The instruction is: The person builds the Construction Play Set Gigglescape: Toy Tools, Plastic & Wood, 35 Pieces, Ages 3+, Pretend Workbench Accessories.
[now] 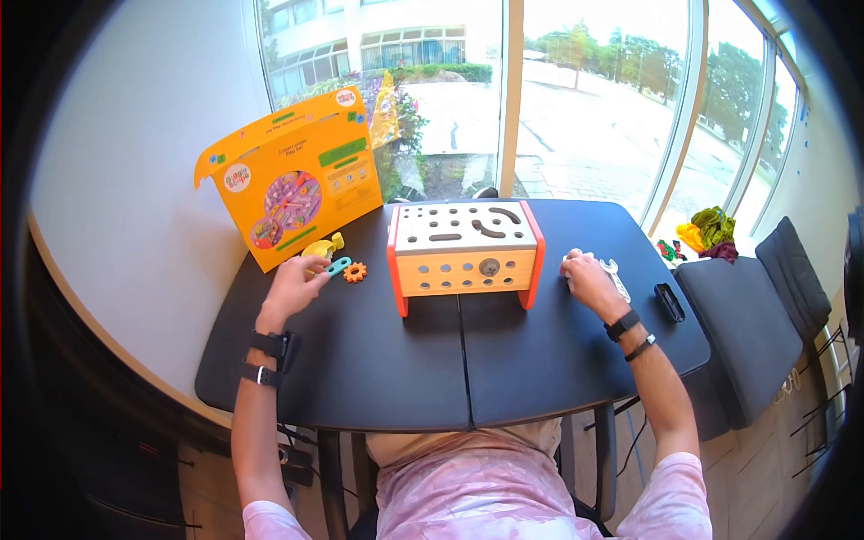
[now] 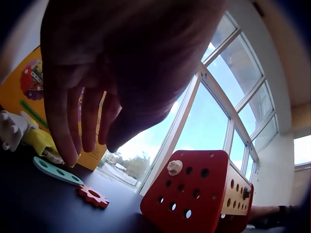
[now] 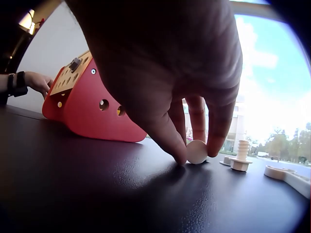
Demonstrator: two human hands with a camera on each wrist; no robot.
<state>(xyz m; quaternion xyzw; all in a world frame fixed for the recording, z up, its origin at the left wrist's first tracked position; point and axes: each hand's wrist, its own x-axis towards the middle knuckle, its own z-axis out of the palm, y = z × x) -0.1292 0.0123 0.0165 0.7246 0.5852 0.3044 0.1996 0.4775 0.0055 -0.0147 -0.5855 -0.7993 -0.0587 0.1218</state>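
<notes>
My left hand (image 1: 292,288) reaches down at the table's left side, fingers loosely bent just above a teal strip with holes (image 2: 57,171). An orange toy gear (image 1: 355,272) lies beside the strip, and yellow pieces (image 1: 324,246) are behind it. On the right, my right hand (image 1: 592,286) pinches a small white round piece (image 3: 197,152) between thumb and finger, low at the tabletop. A white screw (image 3: 241,154) stands upright near those fingers, with a white toy wrench (image 1: 616,279) farther right. Between the hands stands a toy workbench (image 1: 463,229) with red ends and many holes.
A yellow-orange cardboard box (image 1: 346,193) stands upright at the back left against the wall. A small black object (image 1: 669,302) lies near the table's right edge. Dark chairs (image 1: 742,315) stand to the right, with coloured cloth (image 1: 713,232) behind. Large windows line the far side.
</notes>
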